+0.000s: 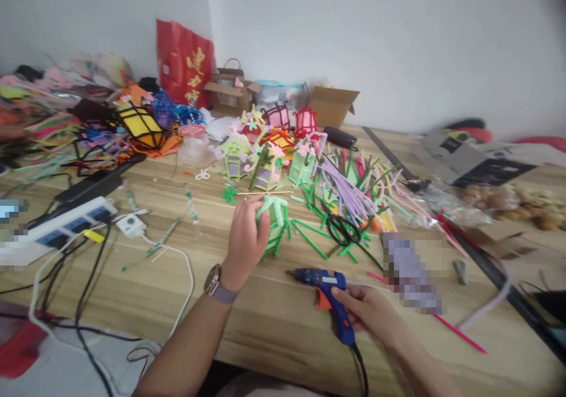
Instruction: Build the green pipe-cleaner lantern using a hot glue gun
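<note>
My left hand (248, 232), with a watch on the wrist, is closed around the side of a small green pipe-cleaner lantern (277, 217) on the table. My fingers hide part of its left side. To the right, my right hand (369, 308) grips a blue hot glue gun (338, 311) by its handle, thumb on the near side. The orange trigger shows below the barrel, and the nozzle points left, a little below the lantern and apart from it. Loose green pipe cleaners (309, 239) lie just right of the lantern.
Finished lanterns (267, 170) in several colours stand behind my left hand. Purple pipe cleaners (347, 187) and a black coiled cable (342, 229) lie to the right. A white power strip (75, 226) with cords occupies the left. Cardboard boxes (333, 105) and a red bag (181, 64) stand at the back.
</note>
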`<state>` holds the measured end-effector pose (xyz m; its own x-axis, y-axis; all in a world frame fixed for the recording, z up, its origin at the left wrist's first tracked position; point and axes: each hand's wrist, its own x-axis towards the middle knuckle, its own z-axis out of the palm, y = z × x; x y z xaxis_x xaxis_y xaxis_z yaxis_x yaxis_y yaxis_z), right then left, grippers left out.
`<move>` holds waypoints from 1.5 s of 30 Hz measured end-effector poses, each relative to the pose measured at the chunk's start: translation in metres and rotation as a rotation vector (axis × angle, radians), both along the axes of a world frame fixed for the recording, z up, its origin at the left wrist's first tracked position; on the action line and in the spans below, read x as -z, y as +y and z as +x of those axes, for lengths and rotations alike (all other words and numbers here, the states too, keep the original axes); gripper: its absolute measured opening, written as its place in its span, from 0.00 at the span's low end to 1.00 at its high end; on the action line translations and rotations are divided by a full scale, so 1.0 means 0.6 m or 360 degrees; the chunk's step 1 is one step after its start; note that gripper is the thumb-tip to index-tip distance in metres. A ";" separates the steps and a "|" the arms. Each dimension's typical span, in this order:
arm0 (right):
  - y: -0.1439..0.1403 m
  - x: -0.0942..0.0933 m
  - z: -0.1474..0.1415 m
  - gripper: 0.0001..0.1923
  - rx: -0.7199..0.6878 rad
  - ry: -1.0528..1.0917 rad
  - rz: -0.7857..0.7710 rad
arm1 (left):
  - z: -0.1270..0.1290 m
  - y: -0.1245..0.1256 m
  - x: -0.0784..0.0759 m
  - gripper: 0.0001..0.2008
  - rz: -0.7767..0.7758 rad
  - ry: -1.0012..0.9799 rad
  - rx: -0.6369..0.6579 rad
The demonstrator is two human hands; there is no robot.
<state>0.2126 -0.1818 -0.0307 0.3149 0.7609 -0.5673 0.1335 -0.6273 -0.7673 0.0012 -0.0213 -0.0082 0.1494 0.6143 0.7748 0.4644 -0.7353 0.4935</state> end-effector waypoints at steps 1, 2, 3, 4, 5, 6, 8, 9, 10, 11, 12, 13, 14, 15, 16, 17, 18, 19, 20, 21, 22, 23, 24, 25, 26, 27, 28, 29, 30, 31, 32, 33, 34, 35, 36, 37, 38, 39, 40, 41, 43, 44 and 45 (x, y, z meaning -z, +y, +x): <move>0.000 -0.001 0.005 0.22 -0.0067 -0.0213 0.0007 | 0.000 0.000 0.000 0.07 -0.0001 0.0017 -0.0006; 0.002 -0.005 0.010 0.24 -0.0144 -0.0425 0.0043 | 0.000 0.000 -0.001 0.07 0.0002 0.0033 -0.0007; 0.006 -0.013 0.013 0.26 -0.0231 -0.0629 0.0120 | -0.001 -0.001 -0.001 0.07 0.0007 0.0046 -0.0009; 0.014 -0.026 0.015 0.27 -0.0328 -0.0807 0.0244 | -0.002 -0.001 -0.002 0.07 0.0009 0.0059 -0.0008; 0.025 -0.043 0.015 0.26 -0.0413 -0.0958 0.0400 | -0.002 -0.002 -0.003 0.06 0.0012 0.0066 -0.0005; 0.040 -0.063 0.012 0.25 -0.0497 -0.1074 0.0569 | -0.003 -0.003 -0.003 0.06 0.0010 0.0070 0.0000; 0.079 -0.103 -0.004 0.18 -0.0502 -0.1148 0.0871 | -0.004 -0.004 -0.005 0.06 -0.0017 0.0074 0.0013; 0.101 -0.120 -0.016 0.16 -0.0466 -0.1119 0.1007 | -0.005 -0.005 -0.005 0.06 -0.0036 0.0075 0.0016; 0.123 -0.133 -0.029 0.15 -0.0419 -0.1049 0.1127 | -0.005 -0.005 -0.005 0.07 -0.0049 0.0074 0.0016; 0.143 -0.142 -0.043 0.14 -0.0383 -0.0947 0.1196 | -0.005 -0.005 -0.005 0.07 -0.0058 0.0071 0.0015; 0.162 -0.147 -0.057 0.14 -0.0381 -0.0831 0.1233 | -0.004 -0.005 -0.005 0.07 -0.0064 0.0069 0.0014; 0.177 -0.148 -0.071 0.14 -0.0371 -0.0735 0.1277 | -0.004 -0.005 -0.004 0.07 -0.0067 0.0065 0.0013; 0.189 -0.146 -0.083 0.14 -0.0371 -0.0666 0.1293 | -0.004 -0.005 -0.004 0.07 -0.0071 0.0063 0.0013; 0.198 -0.143 -0.093 0.15 -0.0365 -0.0616 0.1299 | -0.003 -0.005 -0.004 0.08 -0.0078 0.0062 0.0012; 0.204 -0.139 -0.101 0.15 -0.0356 -0.0589 0.1300 | -0.003 -0.005 -0.003 0.08 -0.0085 0.0062 0.0012; 0.208 -0.136 -0.108 0.16 -0.0349 -0.0575 0.1295 | -0.002 -0.005 -0.003 0.08 -0.0089 0.0062 0.0011; 0.210 -0.133 -0.112 0.16 -0.0345 -0.0568 0.1290 | -0.002 -0.005 -0.003 0.08 -0.0087 0.0062 0.0011; 0.211 -0.131 -0.115 0.15 -0.0347 -0.0567 0.1289 | -0.001 -0.005 -0.003 0.08 -0.0083 0.0060 0.0014; 0.211 -0.130 -0.117 0.13 -0.0356 -0.0569 0.1291 | -0.001 -0.006 -0.004 0.08 -0.0081 0.0058 0.0017; 0.211 -0.129 -0.118 0.12 -0.0368 -0.0574 0.1295 | 0.000 -0.006 -0.004 0.08 -0.0079 0.0054 0.0019; 0.211 -0.130 -0.118 0.11 -0.0374 -0.0580 0.1305 | 0.000 -0.006 -0.005 0.08 -0.0081 0.0051 0.0019; 0.210 -0.130 -0.118 0.10 -0.0377 -0.0588 0.1319 | 0.000 -0.006 -0.006 0.08 -0.0085 0.0048 0.0018; 0.210 -0.131 -0.119 0.10 -0.0376 -0.0598 0.1333 | 0.000 -0.006 -0.006 0.08 -0.0091 0.0047 0.0019; 0.210 -0.131 -0.119 0.09 -0.0372 -0.0607 0.1346 | 0.000 -0.006 -0.007 0.08 -0.0095 0.0045 0.0020; 0.209 -0.131 -0.119 0.09 -0.0368 -0.0614 0.1357 | 0.000 -0.006 -0.007 0.07 -0.0100 0.0048 0.0021; 0.209 -0.131 -0.120 0.09 -0.0365 -0.0619 0.1366 | 0.000 -0.006 -0.008 0.07 -0.0102 0.0054 0.0022; 0.209 -0.131 -0.120 0.09 -0.0364 -0.0620 0.1369 | 0.000 -0.007 -0.009 0.07 -0.0105 0.0058 0.0021; 0.209 -0.131 -0.121 0.09 -0.0364 -0.0618 0.1371 | -0.001 -0.007 -0.009 0.06 -0.0107 0.0061 0.0019; 0.209 -0.130 -0.121 0.09 -0.0364 -0.0614 0.1369 | -0.001 -0.007 -0.010 0.06 -0.0108 0.0062 0.0018; 0.209 -0.130 -0.122 0.09 -0.0365 -0.0611 0.1365 | -0.001 -0.007 -0.011 0.05 -0.0109 0.0059 0.0016; 0.209 -0.129 -0.122 0.10 -0.0364 -0.0610 0.1359 | -0.001 -0.008 -0.012 0.05 -0.0112 0.0055 0.0017; 0.209 -0.128 -0.121 0.10 -0.0361 -0.0611 0.1353 | -0.001 -0.008 -0.012 0.05 -0.0115 0.0047 0.0016; 0.209 -0.128 -0.121 0.10 -0.0359 -0.0607 0.1347 | -0.001 -0.008 -0.013 0.05 -0.0120 0.0043 0.0015; 0.208 -0.127 -0.121 0.10 -0.0358 -0.0600 0.1344 | -0.001 -0.008 -0.014 0.05 -0.0123 0.0043 0.0017; 0.208 -0.127 -0.120 0.10 -0.0357 -0.0591 0.1342 | -0.001 -0.008 -0.015 0.05 -0.0125 0.0043 0.0018; 0.208 -0.126 -0.120 0.10 -0.0357 -0.0582 0.1341 | -0.001 -0.008 -0.015 0.05 -0.0127 0.0045 0.0020; 0.207 -0.125 -0.119 0.10 -0.0360 -0.0574 0.1339 | -0.001 -0.008 -0.016 0.05 -0.0126 0.0047 0.0022; 0.207 -0.125 -0.119 0.11 -0.0364 -0.0571 0.1337 | -0.001 -0.007 -0.017 0.05 -0.0126 0.0051 0.0024; 0.207 -0.125 -0.119 0.11 -0.0368 -0.0572 0.1337 | -0.002 -0.007 -0.017 0.05 -0.0123 0.0054 0.0027; 0.207 -0.124 -0.119 0.11 -0.0372 -0.0575 0.1338 | -0.002 -0.007 -0.018 0.05 -0.0117 0.0054 0.0027; 0.208 -0.124 -0.120 0.11 -0.0381 -0.0577 0.1344 | -0.002 -0.007 -0.018 0.05 -0.0100 0.0058 0.0023; 0.208 -0.124 -0.121 0.11 -0.0384 -0.0576 0.1348 | -0.003 -0.006 -0.018 0.05 -0.0093 0.0059 0.0019; 0.208 -0.124 -0.121 0.11 -0.0387 -0.0574 0.1351 | -0.003 -0.006 -0.018 0.05 -0.0088 0.0063 0.0014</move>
